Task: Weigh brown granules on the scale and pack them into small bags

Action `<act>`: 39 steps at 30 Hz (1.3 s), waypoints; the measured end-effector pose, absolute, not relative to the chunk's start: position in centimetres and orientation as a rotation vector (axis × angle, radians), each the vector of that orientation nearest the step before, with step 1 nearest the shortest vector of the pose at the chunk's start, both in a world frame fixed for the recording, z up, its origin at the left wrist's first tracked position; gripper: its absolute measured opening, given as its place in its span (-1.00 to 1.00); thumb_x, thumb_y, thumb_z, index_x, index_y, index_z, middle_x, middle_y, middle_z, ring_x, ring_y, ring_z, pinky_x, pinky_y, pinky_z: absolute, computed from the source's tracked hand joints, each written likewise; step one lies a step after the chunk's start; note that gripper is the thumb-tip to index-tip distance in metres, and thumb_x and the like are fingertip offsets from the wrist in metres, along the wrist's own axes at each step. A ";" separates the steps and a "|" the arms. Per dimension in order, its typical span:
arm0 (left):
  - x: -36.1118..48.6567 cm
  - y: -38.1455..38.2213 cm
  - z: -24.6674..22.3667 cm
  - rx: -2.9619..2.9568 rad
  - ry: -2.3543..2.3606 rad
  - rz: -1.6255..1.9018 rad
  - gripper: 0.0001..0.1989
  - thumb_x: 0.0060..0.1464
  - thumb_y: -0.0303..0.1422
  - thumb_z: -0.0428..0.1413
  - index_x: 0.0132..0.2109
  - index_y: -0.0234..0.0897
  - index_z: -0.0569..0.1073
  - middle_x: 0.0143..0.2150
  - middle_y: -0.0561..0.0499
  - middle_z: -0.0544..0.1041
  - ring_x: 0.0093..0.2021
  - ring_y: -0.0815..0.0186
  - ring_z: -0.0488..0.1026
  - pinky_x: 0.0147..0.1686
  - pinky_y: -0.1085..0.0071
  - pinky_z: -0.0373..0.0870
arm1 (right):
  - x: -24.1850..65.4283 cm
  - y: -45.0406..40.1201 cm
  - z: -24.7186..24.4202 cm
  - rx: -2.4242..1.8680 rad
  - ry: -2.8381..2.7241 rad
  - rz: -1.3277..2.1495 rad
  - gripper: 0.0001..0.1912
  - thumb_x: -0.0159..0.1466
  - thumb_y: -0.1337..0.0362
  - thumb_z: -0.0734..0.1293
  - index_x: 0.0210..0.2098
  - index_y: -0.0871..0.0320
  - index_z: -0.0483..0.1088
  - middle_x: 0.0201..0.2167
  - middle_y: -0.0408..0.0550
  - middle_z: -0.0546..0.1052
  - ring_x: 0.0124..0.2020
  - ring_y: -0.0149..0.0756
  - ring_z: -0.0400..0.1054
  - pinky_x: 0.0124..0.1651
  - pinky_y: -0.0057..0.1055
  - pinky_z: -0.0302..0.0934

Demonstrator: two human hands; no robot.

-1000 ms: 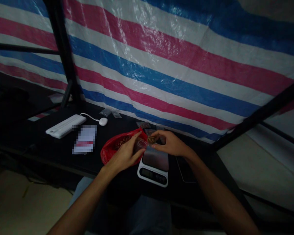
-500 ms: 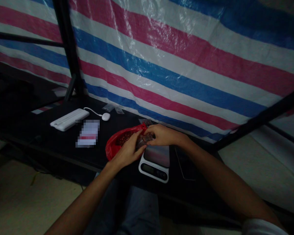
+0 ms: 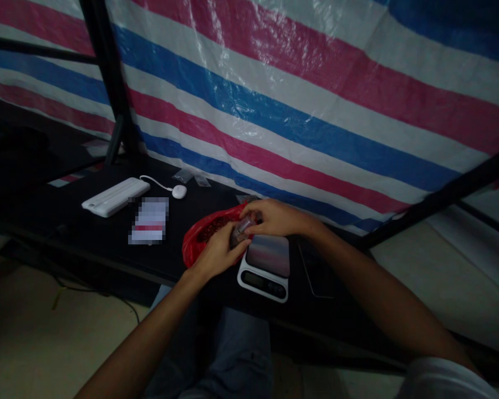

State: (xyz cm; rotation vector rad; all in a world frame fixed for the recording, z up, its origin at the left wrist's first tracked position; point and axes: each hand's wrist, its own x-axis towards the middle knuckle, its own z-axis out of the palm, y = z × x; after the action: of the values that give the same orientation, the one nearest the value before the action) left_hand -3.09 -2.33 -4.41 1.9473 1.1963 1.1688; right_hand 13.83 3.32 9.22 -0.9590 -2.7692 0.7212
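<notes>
Between my two hands is a small clear plastic bag (image 3: 243, 227) with dark contents. My left hand (image 3: 221, 246) grips its left side, thumb toward the scale. My right hand (image 3: 270, 217) pinches the bag's upper right part with curled fingers. Behind and left of my left hand lies an open red plastic bag (image 3: 193, 238) holding many small reddish-brown pieces (image 3: 216, 226), partly hidden by that hand. Just below my hands sits a white digital scale (image 3: 263, 282) with a bare metal plate (image 3: 270, 255).
Left on the black table (image 3: 108, 244) are a white oblong device (image 3: 116, 197), a small white round piece (image 3: 179, 192) on a cord and a blurred-out card or phone (image 3: 149, 220). Small clear bags (image 3: 183, 175) lie near the striped sheet (image 3: 274, 127). A dark flat thing (image 3: 316, 271) is right of the scale.
The view has shifted slightly. Both hands stay at the small bag, which now looks more upright and gathered between the fingers. The scale and red bag stay in place.
</notes>
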 end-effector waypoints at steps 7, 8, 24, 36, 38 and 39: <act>-3.5 -3.0 -4.1 1.870 1.124 1.160 -0.64 0.30 -0.13 0.08 0.12 -0.21 0.33 0.06 -0.15 0.60 0.06 0.11 0.58 0.10 0.17 0.46 | 16.6 2.0 9.8 -0.958 -2.628 0.657 -0.56 0.16 0.34 0.45 0.05 0.15 0.52 -0.12 -0.01 0.59 -0.20 -0.27 0.46 -0.21 -0.40 0.35; -3.6 -3.0 -4.2 1.853 1.121 1.172 -0.66 0.30 -0.13 0.08 0.10 -0.20 0.33 0.03 -0.14 0.61 0.04 0.12 0.58 0.08 0.18 0.47 | 17.4 1.9 9.3 -1.020 -2.576 0.650 -0.59 0.16 0.33 0.45 0.02 0.16 0.53 -0.15 -0.01 0.59 -0.22 -0.27 0.46 -0.22 -0.38 0.35; -3.8 -3.1 -4.8 1.679 1.207 1.283 -0.64 0.24 -0.09 0.15 0.03 -0.19 0.30 -0.08 -0.08 0.60 -0.11 0.16 0.59 -0.11 0.25 0.48 | 21.4 -6.7 3.0 -1.323 -2.178 0.480 -0.89 0.38 0.30 0.34 -0.16 0.10 0.54 -0.20 -0.01 0.61 -0.21 -0.25 0.50 -0.14 -0.34 0.36; -3.7 -3.4 -4.9 1.729 1.196 1.275 -0.68 0.21 -0.15 0.17 -0.03 -0.19 0.28 -0.12 -0.04 0.55 -0.15 0.21 0.55 -0.13 0.29 0.45 | 20.2 -18.6 -13.8 -1.117 -2.912 0.224 -0.79 0.25 0.42 0.41 -0.13 0.06 0.46 -0.16 -0.19 0.60 -0.28 -0.33 0.50 -0.34 -0.47 0.32; -3.7 -3.4 -4.9 1.755 1.187 1.267 -0.67 0.21 -0.16 0.18 -0.03 -0.19 0.26 -0.11 -0.04 0.54 -0.13 0.21 0.55 -0.11 0.27 0.45 | 20.9 -18.9 -16.1 -1.121 -2.939 0.208 -0.81 0.25 0.47 0.39 -0.18 0.10 0.47 -0.11 -0.14 0.59 -0.13 -0.29 0.50 -0.20 -0.48 0.35; -3.7 -3.4 -4.9 1.774 1.185 1.260 -0.66 0.20 -0.17 0.19 -0.03 -0.18 0.26 -0.11 -0.05 0.54 -0.13 0.20 0.54 -0.11 0.27 0.45 | 21.1 -19.0 -17.3 -1.072 -2.974 0.202 -0.85 0.25 0.49 0.38 -0.25 0.11 0.47 -0.17 -0.15 0.60 -0.14 -0.29 0.50 -0.20 -0.49 0.35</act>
State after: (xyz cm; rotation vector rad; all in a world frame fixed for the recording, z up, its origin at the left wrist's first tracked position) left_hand -3.73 -3.43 -4.87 1.7739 1.1849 1.2602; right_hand 21.14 -18.96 -17.27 -1.0721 -2.9742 0.2016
